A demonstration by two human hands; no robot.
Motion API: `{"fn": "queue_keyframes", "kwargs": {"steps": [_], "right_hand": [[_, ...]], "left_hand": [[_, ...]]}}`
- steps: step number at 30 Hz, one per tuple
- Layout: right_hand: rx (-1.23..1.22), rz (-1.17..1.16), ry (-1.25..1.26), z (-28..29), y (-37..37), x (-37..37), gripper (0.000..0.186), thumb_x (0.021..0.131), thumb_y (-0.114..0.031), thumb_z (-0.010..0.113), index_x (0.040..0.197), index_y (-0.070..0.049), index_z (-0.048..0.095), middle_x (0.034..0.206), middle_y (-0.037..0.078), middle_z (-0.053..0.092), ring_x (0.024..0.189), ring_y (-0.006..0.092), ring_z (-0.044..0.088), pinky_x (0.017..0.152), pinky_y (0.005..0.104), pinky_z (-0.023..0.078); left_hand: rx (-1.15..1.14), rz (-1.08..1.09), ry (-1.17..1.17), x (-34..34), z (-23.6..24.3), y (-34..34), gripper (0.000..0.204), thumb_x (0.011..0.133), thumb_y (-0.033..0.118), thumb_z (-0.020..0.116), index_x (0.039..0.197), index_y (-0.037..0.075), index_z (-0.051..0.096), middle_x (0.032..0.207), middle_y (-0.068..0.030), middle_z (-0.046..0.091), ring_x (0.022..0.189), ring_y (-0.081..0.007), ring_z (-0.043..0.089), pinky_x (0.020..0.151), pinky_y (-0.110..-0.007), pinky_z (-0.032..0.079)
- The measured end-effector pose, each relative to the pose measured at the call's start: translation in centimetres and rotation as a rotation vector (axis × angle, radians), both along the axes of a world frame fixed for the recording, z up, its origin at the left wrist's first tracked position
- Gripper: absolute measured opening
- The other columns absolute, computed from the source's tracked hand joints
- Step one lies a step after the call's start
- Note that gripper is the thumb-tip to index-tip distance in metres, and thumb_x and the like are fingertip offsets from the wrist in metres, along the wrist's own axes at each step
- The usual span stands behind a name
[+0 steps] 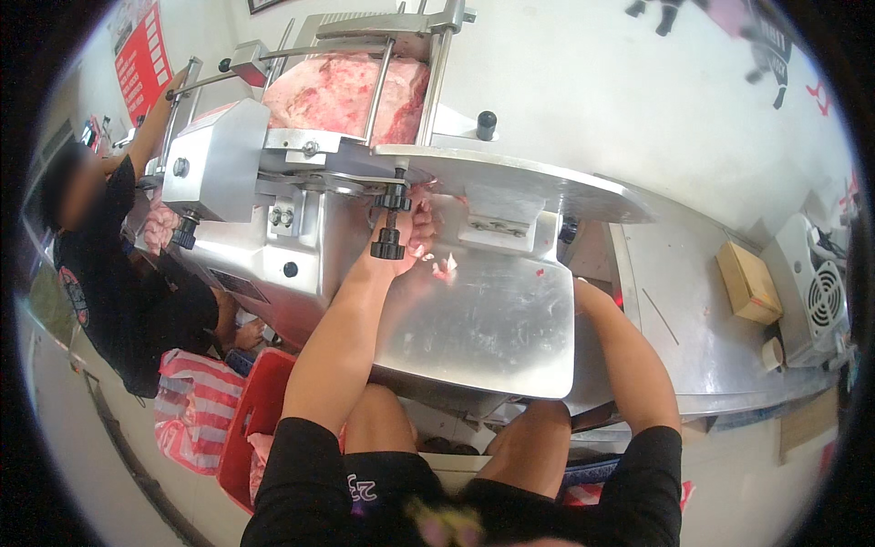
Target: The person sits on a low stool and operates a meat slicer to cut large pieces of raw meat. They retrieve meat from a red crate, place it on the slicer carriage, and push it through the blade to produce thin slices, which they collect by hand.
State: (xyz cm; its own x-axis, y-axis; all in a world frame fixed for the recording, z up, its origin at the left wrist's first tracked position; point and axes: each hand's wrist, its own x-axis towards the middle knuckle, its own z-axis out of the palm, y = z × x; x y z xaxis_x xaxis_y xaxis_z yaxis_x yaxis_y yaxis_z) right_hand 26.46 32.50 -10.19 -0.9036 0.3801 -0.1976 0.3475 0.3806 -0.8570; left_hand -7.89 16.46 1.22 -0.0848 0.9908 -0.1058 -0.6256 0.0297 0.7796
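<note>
Slicing seems in hand: the large pink meat block point(342, 96) is held in the silver metal slicer point(217, 164). The left hand point(415, 237) is curled, the right hand point(589, 296) partly hidden; what is pinched cannot be told. Careful slice-catching seems called for next.

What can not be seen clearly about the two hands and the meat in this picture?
All in the head view:
Left hand: partly hidden behind the black knobs; its grip cannot be told.
Right hand: its fingers are hidden by the edge of the metal tray.
Large meat piece: rods cross in front of it.
Pale scraps: too small to tell fat from meat.
</note>
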Motion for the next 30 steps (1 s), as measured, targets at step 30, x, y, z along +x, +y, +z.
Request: {"fn": "queue_keyframes", "kwargs": {"steps": [30], "right_hand": [[-0.562, -0.248, 0.018, 0.0, -0.1, -0.6, 0.043, 0.091, -0.013, 0.072, 0.133, -0.007, 0.066, 0.127, 0.016, 0.07, 0.112, 0.0278, 0.069, 0.097, 0.0395, 0.055]], "left_hand": [[0.126, 0.212, -0.054, 1.6, 0.8, -0.2, 0.009, 0.104, 0.018, 0.061, 0.101, 0.01, 0.064, 0.094, -0.0042, 0.065, 0.079, -0.0159, 0.061, 0.072, -0.033, 0.055]]}}
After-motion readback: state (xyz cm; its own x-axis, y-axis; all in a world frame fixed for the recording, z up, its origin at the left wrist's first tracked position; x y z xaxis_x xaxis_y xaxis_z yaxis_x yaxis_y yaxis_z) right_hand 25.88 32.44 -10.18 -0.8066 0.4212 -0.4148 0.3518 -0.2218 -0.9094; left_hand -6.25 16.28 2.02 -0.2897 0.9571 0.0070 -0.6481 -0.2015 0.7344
